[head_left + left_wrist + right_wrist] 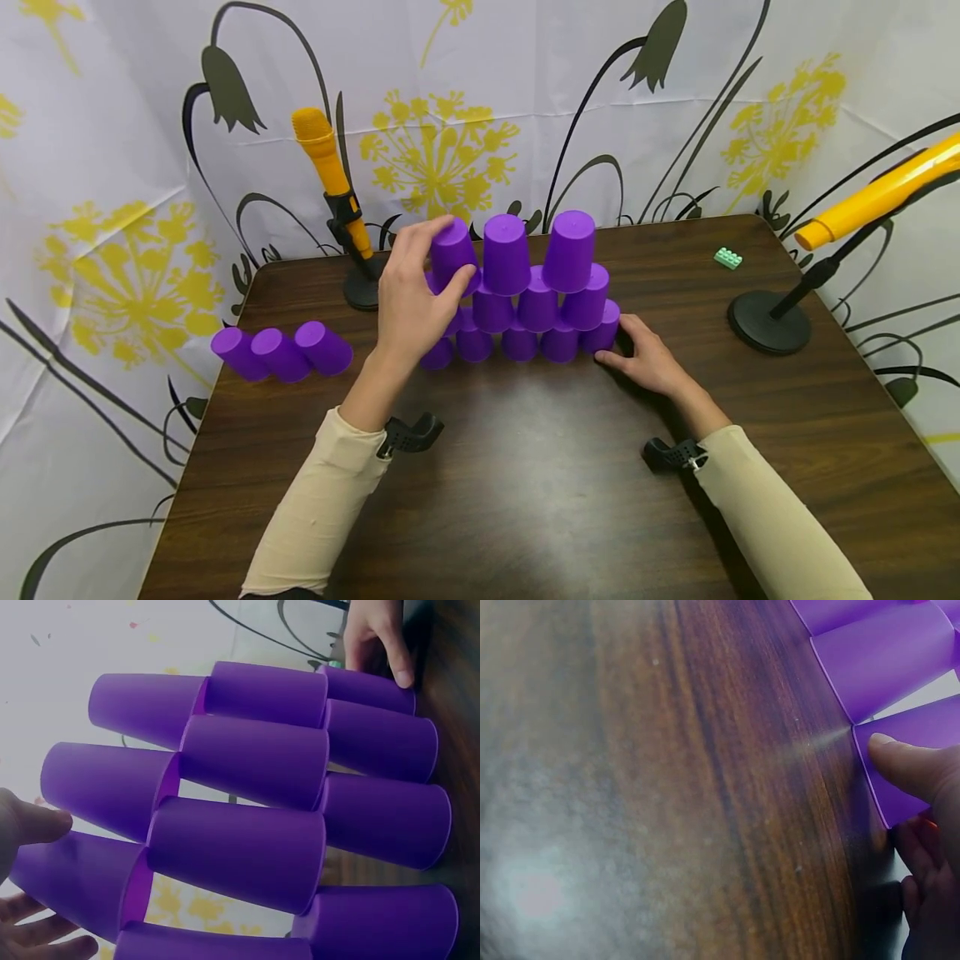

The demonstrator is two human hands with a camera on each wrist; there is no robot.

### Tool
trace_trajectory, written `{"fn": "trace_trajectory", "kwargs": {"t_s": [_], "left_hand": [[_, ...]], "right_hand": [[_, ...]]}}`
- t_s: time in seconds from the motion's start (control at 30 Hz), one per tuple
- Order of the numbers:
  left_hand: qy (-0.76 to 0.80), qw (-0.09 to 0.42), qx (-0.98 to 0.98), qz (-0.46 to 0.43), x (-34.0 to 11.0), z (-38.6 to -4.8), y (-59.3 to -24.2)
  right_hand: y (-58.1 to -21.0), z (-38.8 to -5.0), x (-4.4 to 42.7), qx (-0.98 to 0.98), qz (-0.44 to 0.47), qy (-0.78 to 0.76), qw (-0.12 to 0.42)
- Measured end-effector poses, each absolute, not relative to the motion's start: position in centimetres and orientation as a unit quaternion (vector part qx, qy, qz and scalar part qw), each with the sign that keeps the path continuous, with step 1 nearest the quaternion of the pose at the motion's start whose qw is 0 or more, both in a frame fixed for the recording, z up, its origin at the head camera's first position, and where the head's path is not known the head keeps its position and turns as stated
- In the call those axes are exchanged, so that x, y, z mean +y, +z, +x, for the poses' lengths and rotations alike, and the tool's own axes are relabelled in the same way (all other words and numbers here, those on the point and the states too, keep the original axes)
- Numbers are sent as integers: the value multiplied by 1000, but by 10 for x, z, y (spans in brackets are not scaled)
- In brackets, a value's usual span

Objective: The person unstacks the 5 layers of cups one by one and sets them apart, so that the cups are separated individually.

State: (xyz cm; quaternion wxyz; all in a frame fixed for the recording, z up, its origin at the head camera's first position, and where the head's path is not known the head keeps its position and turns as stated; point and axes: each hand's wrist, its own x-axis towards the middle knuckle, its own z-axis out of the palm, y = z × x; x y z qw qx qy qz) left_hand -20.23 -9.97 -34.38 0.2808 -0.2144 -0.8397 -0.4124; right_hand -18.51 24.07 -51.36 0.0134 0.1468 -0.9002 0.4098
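Left hand (higher than right hand) grips a purple cup.

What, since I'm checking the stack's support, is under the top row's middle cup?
Under the middle cup sit a left second-row cup and a right second-row cup. The parts of their tops beneath it are covered.

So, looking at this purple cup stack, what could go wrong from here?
The left hand holds the top row's left cup; a clumsy release might knock the middle cup.

The right hand grips the bottom row's right-end cup; if that slides, the second-row cup above could drop.
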Motion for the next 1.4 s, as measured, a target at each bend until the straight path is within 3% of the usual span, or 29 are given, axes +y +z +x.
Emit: {"fn": "trace_trajectory", "kwargs": {"t_s": [0.37, 0.63, 0.83, 1.07, 1.2, 1.4], "left_hand": [[-471, 301, -804, -205, -105, -199, -349], [-490, 343, -779, -186, -135, -152, -334], [-454, 390, -798, -75, -193, -127, -343], [-387, 437, -806, 101, -292, -120, -405], [-355, 426, -811, 189, -328, -115, -429], [-321, 344, -847, 248, -350, -118, -453]], "right_hand": [[-514, -186, 241, -901, 146, 408, 11], [-515, -186, 240, -900, 147, 411, 17], [-514, -185, 236, -897, 149, 416, 15], [-515, -184, 235, -896, 149, 418, 10], [-515, -185, 237, -897, 145, 418, 11], [-516, -185, 240, -899, 143, 414, 10]]}}
